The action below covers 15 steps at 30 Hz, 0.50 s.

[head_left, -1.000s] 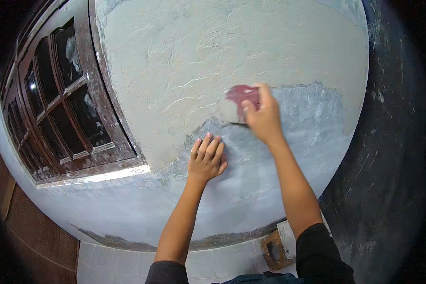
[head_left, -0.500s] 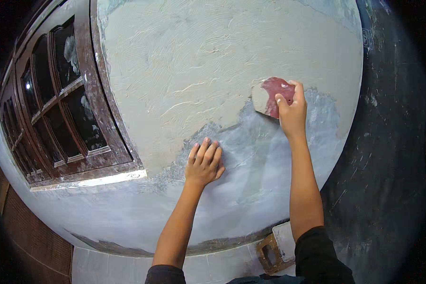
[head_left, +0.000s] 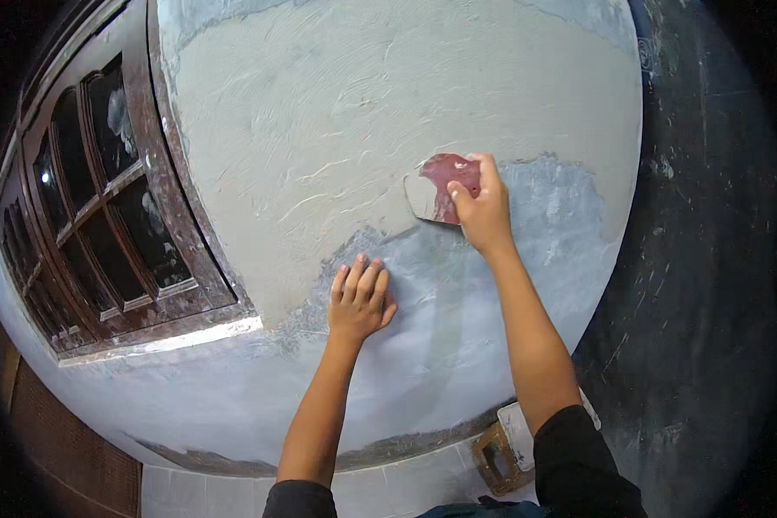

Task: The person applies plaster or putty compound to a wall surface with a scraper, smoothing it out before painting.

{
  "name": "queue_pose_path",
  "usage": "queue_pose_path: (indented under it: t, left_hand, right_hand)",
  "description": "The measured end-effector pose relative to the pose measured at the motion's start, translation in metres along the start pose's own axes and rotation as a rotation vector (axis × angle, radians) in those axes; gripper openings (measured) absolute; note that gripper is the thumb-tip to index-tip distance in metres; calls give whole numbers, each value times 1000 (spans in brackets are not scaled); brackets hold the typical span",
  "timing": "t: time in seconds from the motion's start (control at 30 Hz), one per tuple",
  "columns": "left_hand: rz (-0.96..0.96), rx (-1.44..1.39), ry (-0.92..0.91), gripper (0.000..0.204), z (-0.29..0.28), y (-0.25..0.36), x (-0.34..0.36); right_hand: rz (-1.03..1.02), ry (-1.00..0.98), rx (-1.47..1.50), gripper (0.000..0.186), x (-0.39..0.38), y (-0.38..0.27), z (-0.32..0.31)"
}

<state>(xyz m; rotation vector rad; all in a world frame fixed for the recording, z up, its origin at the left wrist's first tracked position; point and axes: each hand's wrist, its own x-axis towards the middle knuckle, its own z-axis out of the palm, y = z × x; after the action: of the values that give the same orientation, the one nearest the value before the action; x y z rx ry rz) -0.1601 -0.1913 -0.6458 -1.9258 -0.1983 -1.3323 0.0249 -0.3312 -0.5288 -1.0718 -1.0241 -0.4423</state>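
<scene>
My right hand (head_left: 486, 205) grips a flat dark red putty spreader (head_left: 459, 173) between thumb and fingers. Pale filler covers the spreader's left part, which lies against the wall along the lower border of a beige skim coat (head_left: 302, 112). Ridges and swirls mark that coat. Lower down and to the left, my left hand (head_left: 360, 298) rests on the wall with its fingers stretched out and nothing in it. Its fingertips reach a rough grey patch, and bare bluish-grey wall (head_left: 388, 371) spreads below.
A brown wooden window frame (head_left: 160, 138) with dark panes stands at the left, above a white sill edge (head_left: 173, 340). Near the wall's foot, a wooden-handled float (head_left: 495, 457) and a pale flat piece (head_left: 516, 429) lie by my right arm. A dark wall (head_left: 699, 259) borders the right side.
My right hand has moved left with the spreader, along the filler's lower border. The bluish-grey patch right of it shows more. My left hand stays on the wall; the view has shifted slightly.
</scene>
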Motion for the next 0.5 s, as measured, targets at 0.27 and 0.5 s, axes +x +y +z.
queue_pose_path:
  t: [0.27,0.5]
  left_hand:
    - [1,-24,-14,49,0,4,-2]
    - [-16,-100,1,45,-2,6,-3]
  right_hand:
    - [94,140,25,34,-21,33,-52]
    - [202,-19,-59,34,-80,51,-86]
